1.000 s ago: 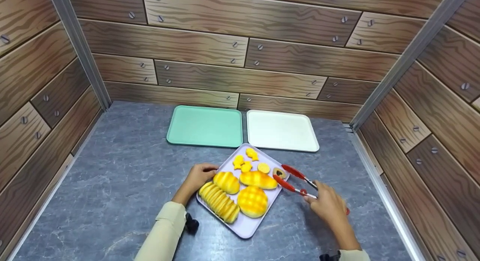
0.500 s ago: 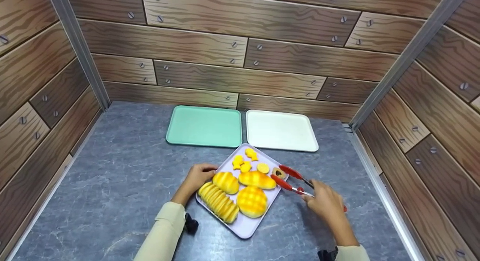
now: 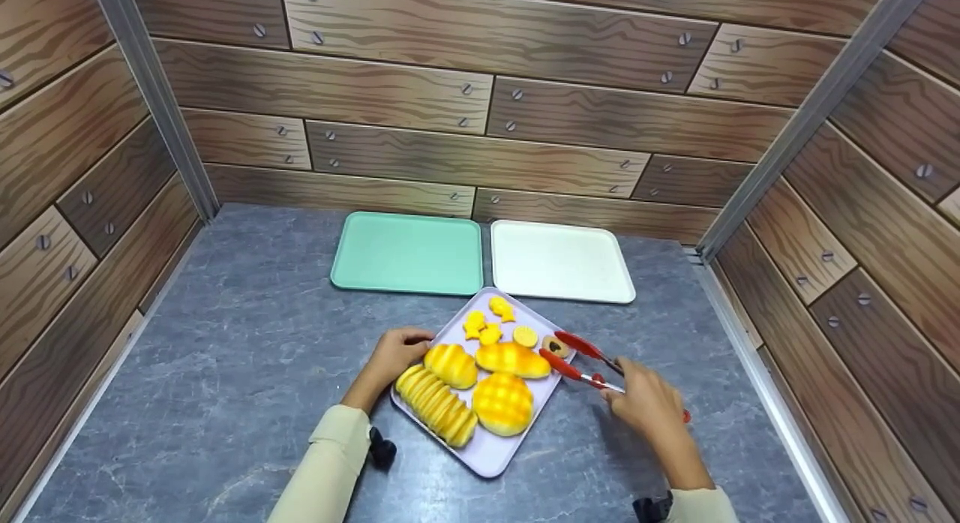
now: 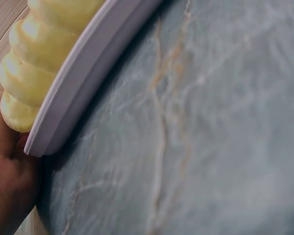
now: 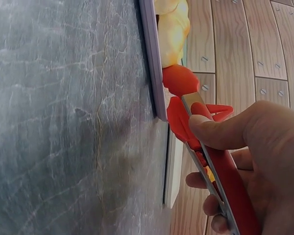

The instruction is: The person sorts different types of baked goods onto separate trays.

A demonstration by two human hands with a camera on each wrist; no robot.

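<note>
A lilac tray [image 3: 491, 452] holds several yellow toy breads: a ridged loaf [image 3: 439, 404], a round checked bun [image 3: 504, 403], two oval buns and small star shapes [image 3: 484, 328]. At the tray's left edge my left hand [image 3: 396, 354] grips the rim; the left wrist view shows the tray rim [image 4: 83, 83] and ridged loaf [image 4: 39, 58] beside that hand [image 4: 10, 181]. My right hand [image 3: 641, 401] holds red tongs [image 3: 581, 358], whose tips stand apart either side of a small brown-centred cookie [image 3: 556, 346]. The right wrist view shows the tongs [image 5: 220, 166] at the tray edge [image 5: 152, 58].
A green tray [image 3: 409, 253] and a white tray [image 3: 562, 262] lie side by side behind the lilac tray, near the back wall. Wood-patterned walls close in the grey marbled tabletop [image 3: 225, 373] on three sides.
My right hand has carried the tongs slightly left, closer around the small cookie. The left hand and the tray have stayed put.
</note>
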